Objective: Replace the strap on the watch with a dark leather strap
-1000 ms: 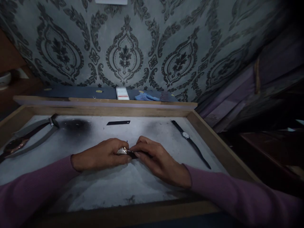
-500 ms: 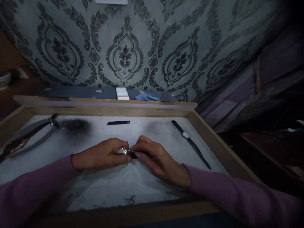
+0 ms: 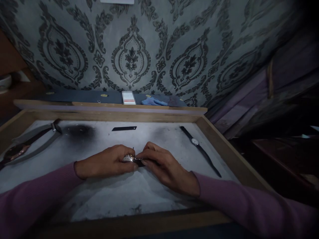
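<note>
Over the middle of the white-lined tray, my left hand point(image 3: 107, 162) grips a wristwatch point(image 3: 129, 158) with a shiny silver case between thumb and fingers. Its dark strap point(image 3: 140, 163) runs toward my right hand point(image 3: 165, 167), whose thumb and fingertips are pinched together on the strap close to the case. A thin shiny bit shows by the right fingertips; I cannot tell if it is a tool or part of the watch. Most of the watch is hidden by my fingers.
The wooden tray point(image 3: 219, 142) has raised edges. Inside lie a black blade-shaped strip point(image 3: 124, 128), a watch with a black strap point(image 3: 195, 141) and a larger brown watch point(image 3: 18, 150) at left. A blue cloth point(image 3: 154, 101) and a small box point(image 3: 128, 98) sit behind, near the patterned wall.
Both hands stay in place around the watch. Only the right fingertips have shifted very slightly, and a little more shiny metal shows beside them.
</note>
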### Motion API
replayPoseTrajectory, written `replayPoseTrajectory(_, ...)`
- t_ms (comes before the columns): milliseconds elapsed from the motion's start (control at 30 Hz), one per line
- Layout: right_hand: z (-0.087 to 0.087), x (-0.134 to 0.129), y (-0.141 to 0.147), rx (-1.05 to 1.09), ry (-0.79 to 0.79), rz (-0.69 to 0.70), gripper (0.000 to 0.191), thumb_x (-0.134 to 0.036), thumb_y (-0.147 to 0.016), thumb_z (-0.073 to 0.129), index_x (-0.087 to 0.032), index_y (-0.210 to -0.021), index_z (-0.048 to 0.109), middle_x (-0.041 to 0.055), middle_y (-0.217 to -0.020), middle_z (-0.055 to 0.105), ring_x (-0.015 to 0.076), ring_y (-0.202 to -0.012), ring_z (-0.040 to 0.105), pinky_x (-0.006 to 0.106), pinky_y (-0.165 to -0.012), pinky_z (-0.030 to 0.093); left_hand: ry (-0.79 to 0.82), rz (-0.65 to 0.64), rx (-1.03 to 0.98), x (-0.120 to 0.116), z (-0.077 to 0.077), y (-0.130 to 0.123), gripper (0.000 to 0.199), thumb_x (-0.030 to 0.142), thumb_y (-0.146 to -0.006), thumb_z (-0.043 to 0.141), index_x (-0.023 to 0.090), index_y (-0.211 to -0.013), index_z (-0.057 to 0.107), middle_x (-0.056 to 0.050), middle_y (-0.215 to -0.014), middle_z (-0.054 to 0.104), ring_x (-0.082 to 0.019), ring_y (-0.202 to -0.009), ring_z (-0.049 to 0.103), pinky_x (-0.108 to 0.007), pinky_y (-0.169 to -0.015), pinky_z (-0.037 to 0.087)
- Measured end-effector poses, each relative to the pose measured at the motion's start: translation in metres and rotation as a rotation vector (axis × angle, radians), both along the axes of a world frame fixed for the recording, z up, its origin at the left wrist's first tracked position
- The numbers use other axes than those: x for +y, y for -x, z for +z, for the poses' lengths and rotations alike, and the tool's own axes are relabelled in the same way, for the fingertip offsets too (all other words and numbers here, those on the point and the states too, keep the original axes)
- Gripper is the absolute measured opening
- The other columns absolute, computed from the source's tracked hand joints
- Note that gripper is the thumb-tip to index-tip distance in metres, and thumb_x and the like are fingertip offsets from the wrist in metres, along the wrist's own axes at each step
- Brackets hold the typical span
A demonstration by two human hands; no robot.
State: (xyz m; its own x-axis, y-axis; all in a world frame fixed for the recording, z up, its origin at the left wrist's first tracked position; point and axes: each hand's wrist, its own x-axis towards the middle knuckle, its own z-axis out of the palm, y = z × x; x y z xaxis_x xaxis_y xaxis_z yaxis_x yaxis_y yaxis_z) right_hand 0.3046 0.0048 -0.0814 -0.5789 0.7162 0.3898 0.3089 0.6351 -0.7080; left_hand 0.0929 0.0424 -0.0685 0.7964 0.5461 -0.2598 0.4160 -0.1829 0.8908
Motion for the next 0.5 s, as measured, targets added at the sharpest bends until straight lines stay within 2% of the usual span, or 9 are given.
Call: replayPoseTrajectory(500,-0.0005,-0.0009,0.0008,0.035,0.045,-0.005,0.017,-0.013,-0.095,0.045,-0.018,-0.1,0.06,0.0032,-0.084,0.053,0.0144,-0.077,0.053,0.028,-0.067,0.046,0.036,0.012,-0.019,0.0014,0.0038,-0.0027,0.027,0.037,-0.086,0.052,0.012,-0.086,0.06,0.003,-0.068,0.043,-0.012,-0.062,0.039,-0.022,-0.053,0.031)
